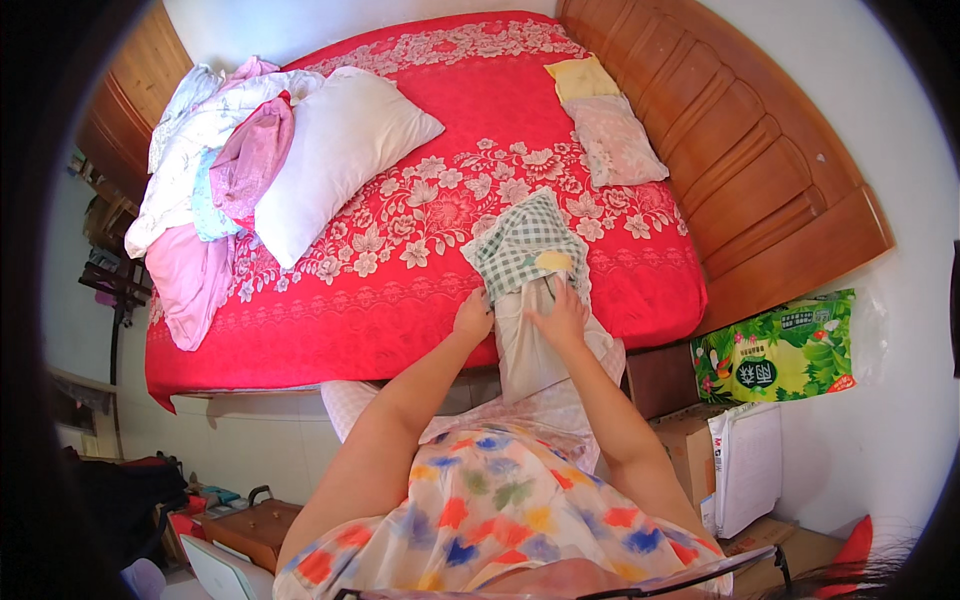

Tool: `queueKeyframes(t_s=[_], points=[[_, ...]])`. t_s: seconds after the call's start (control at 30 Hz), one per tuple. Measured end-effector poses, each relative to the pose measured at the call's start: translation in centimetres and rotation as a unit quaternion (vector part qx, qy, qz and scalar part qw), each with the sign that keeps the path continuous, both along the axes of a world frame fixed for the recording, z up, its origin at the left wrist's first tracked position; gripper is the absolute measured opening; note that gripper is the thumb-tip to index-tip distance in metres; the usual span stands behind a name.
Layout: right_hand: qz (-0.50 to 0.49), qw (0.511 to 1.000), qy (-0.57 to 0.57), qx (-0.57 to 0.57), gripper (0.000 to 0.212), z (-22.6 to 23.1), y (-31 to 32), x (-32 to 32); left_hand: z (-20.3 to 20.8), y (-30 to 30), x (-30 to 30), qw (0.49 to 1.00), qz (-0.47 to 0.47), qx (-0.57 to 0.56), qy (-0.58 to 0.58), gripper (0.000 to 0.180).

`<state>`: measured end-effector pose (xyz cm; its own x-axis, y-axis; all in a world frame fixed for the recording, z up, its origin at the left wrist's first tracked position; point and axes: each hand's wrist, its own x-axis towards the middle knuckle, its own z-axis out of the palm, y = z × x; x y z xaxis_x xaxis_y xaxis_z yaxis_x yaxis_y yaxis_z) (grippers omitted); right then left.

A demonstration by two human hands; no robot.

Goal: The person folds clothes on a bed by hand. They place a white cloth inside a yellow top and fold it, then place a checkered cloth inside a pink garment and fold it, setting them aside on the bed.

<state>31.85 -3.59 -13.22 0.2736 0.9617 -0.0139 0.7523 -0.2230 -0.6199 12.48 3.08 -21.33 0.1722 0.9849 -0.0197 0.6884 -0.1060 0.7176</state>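
In front of me, at the bed's near edge, lies a green-and-white checked cloth, which looks like a pillowcase. It has a pale frilled edge and a yellow patch. Its plain white part hangs over the bed edge toward my lap. My left hand is closed at the left edge of the cloth, with its fingertips partly hidden. On the right side, my right hand rests on the white part just below the yellow patch, its thumb and fingers apart.
A red flowered sheet covers the bed. A white pillow and heaped pink and white clothes lie at left. Folded yellow and pale cloths sit by the wooden headboard. A green package and cardboard boxes stand at right.
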Motion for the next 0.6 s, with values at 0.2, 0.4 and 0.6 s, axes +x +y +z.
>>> queueKeyframes(t_s=[0.2, 0.4, 0.6], points=[[0.005, 0.991, -0.107, -0.082, 0.110, -2.2, -5.1, -2.8, 1.1, -1.5, 0.2, 0.997, -0.045, -0.053, -0.028, 0.030], [0.011, 0.985, -0.165, -0.041, 0.097, -3.1, -3.9, -2.9, 0.1, -2.0, 0.9, 0.996, -0.036, -0.056, -0.058, 0.031], [0.042, 0.992, -0.115, 0.045, 0.062, -3.1, -1.9, -0.8, -3.4, -1.4, -0.6, 0.994, -0.053, 0.005, -0.096, 0.028]])
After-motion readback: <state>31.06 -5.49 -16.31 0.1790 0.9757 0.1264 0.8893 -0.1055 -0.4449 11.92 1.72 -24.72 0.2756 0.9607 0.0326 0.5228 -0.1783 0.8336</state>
